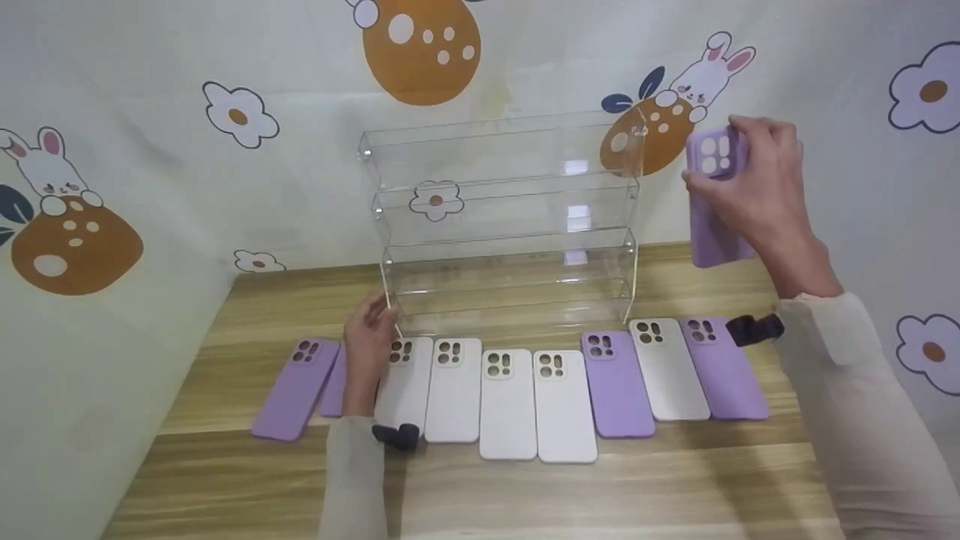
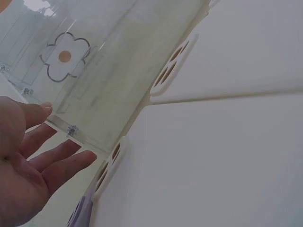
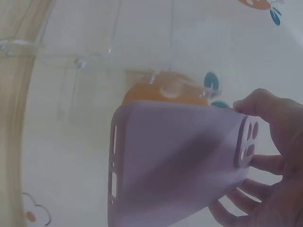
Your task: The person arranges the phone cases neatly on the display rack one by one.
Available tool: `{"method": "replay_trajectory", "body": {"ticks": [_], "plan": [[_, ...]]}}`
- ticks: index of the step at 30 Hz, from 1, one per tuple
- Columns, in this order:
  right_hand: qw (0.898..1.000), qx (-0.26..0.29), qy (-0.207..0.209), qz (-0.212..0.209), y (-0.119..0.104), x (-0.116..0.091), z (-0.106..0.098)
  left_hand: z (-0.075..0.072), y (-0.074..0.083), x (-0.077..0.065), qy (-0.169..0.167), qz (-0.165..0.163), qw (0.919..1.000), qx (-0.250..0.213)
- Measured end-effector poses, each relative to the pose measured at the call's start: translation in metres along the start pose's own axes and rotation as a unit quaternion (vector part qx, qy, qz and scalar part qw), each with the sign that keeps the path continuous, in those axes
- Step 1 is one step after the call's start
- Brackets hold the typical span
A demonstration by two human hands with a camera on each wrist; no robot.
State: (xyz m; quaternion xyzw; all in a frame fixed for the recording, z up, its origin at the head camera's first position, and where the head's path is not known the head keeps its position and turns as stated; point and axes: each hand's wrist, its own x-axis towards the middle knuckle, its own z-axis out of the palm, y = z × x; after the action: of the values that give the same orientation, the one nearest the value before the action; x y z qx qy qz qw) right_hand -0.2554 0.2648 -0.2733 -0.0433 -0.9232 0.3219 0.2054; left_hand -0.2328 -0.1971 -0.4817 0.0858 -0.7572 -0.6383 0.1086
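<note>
My right hand (image 1: pixel 772 180) holds a purple phone case (image 1: pixel 709 225) upright in the air, right of the clear acrylic rack (image 1: pixel 510 240). Thumb and fingers pinch it by its camera-hole end; the right wrist view shows the case's back (image 3: pixel 175 156). At the rack's lower left corner is my left hand (image 1: pixel 367 330), its fingers (image 2: pixel 66 170) fairly straight beside the clear side panel. Whether they press on it is hard to tell. White cases, one a white phone case (image 1: pixel 456 390), lie just below and right of that hand. My left forearm partly covers a purple case (image 1: pixel 332 394).
The tiered rack stands at the back of the wooden table (image 1: pixel 480 502). A row of white and purple cases lies before it, from a purple case (image 1: pixel 296 390) at left to another purple case (image 1: pixel 727 375) at right. A patterned cloth (image 1: pixel 300 195) hangs behind.
</note>
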Motion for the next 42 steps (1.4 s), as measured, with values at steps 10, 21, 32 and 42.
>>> {"method": "replay_trajectory", "body": {"ticks": [10,21,32,42], "plan": [[0.996,0.067,0.045,-0.021,-0.055,0.018,0.014,0.001,0.0,0.0,0.016,0.001,0.9998,0.01],[0.985,0.123,0.114,-0.04,-0.103,0.039,0.043,0.001,-0.001,0.001,0.011,0.001,0.9999,-0.009],[0.979,0.099,0.171,-0.046,-0.095,0.04,0.079,0.001,-0.002,0.002,0.015,0.003,0.9999,-0.001],[0.967,0.142,0.195,-0.083,-0.071,0.033,0.109,0.002,-0.006,0.003,0.028,0.034,0.999,0.0]]}}
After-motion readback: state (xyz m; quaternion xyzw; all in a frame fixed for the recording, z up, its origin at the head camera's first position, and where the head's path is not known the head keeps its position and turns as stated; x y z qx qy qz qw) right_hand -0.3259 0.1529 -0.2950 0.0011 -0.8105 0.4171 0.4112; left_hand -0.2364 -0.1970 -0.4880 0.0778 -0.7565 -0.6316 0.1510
